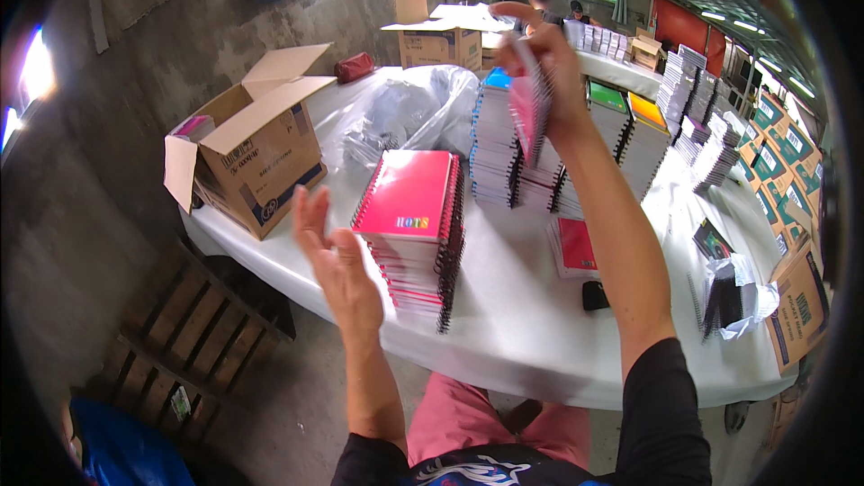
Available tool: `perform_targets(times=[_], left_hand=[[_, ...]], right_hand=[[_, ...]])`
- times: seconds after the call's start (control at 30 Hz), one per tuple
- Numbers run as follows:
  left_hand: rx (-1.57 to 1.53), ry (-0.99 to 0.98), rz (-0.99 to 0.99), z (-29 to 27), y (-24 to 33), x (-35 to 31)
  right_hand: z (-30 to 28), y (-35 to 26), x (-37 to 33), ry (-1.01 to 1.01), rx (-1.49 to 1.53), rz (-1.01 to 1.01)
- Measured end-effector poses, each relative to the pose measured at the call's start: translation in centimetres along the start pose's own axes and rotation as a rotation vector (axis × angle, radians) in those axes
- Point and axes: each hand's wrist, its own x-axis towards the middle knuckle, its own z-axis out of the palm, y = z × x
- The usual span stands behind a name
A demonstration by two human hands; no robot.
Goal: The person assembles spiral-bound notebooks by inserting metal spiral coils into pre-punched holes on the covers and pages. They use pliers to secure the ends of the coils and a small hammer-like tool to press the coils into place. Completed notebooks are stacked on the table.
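My right hand (560, 81) is raised over the back of the white-covered table (508, 310), gripping a red spiral notebook (524, 112) that is tilted on edge and slightly blurred. A tall stack of red spiral notebooks (409, 189) stands in front of me, black coils along its sides. Just left of that stack, my left hand (337, 256) is in the air with fingers apart and nothing in it. Behind the raised notebook rise stacks of notebooks with blue (496, 81), green (608, 97) and orange (648, 111) covers. Part of the row is hidden by my right arm.
An open cardboard box (261, 157) sits at the table's left, beside crumpled clear plastic (409, 112). Red notebooks (574, 247) and a small black object (595, 295) lie right of centre. Cartons (783, 171) stack at far right; a wooden pallet (193, 315) is lower left.
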Motion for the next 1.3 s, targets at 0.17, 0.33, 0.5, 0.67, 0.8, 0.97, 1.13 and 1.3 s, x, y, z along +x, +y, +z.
perform_targets(times=[0.17, 0.33, 0.5, 0.67, 0.8, 0.97, 1.13, 1.3], left_hand=[[-0.143, -0.088, -0.067, 1.1, -3.0, -0.1], [-0.157, -0.127, -0.033, 1.0, -3.0, -0.1], [-0.123, -0.145, 0.027, 2.2, -3.8, -0.3], [-0.103, -0.025, 0.100, 2.9, -4.3, -0.2], [-0.060, -0.021, 0.112, 3.2, -4.6, -0.3], [-0.054, 0.098, 0.116, 2.0, -3.9, -0.2], [-0.043, 0.375, 0.453, 0.0, 1.5, -3.1], [-0.465, 0.029, 0.824, 5.0, 3.4, -9.8]], right_hand=[[8.1, 4.9, 2.7, -0.927, -0.649, -0.099], [7.2, 5.8, 0.1, -0.710, -0.502, -0.047], [-0.8, 8.6, -4.4, 0.035, -0.468, 0.326], [2.8, 11.5, -8.5, 0.106, -0.406, 0.251], [3.3, 11.1, -9.5, 0.187, -0.678, 0.112], [-0.9, 9.5, -11.7, 0.258, -0.773, 0.058], [-18.7, 5.1, -23.0, 0.531, -1.544, 0.982], [-20.1, 7.3, -26.5, 0.703, -1.126, 1.155]])
